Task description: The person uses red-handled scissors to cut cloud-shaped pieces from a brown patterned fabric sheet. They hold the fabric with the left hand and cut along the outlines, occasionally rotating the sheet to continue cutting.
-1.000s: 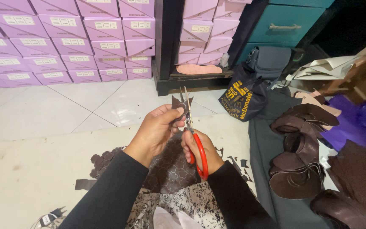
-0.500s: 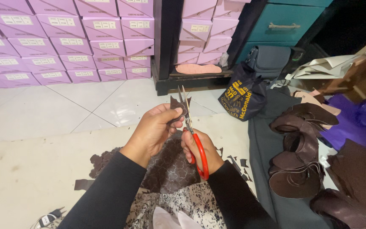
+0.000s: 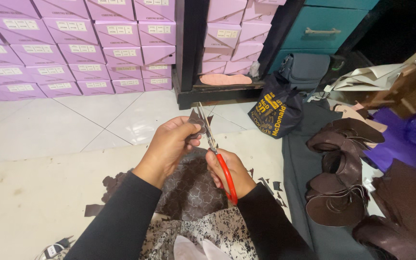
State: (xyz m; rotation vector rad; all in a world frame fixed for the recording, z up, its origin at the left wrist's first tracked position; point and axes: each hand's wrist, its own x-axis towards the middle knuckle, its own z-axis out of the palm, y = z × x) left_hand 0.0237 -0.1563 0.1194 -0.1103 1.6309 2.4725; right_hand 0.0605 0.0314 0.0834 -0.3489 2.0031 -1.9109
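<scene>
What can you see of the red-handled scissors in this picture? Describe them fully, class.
The scissors have glossy red loop handles, plastic by the look, and slim silvery metal blades. They point up and away, tilted slightly left. The right hand holds the handles; the blades meet a small dark leather piece pinched by the left hand.

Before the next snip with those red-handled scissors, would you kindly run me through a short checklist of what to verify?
1. Left hand pinches the small dark brown leather piece firmly: ok.
2. Right hand is seated in the red-handled scissors: ok.
3. Blades meet the piece at its right edge, tips pointing away from the body: ok.
4. Left fingertips clear of the blades: cannot tell, they sit very close.
5. Cut line on the piece visible: cannot tell, too small.
6. Larger patterned brown leather sheet on the lap lies below the blades, apart from them: ok.
</scene>
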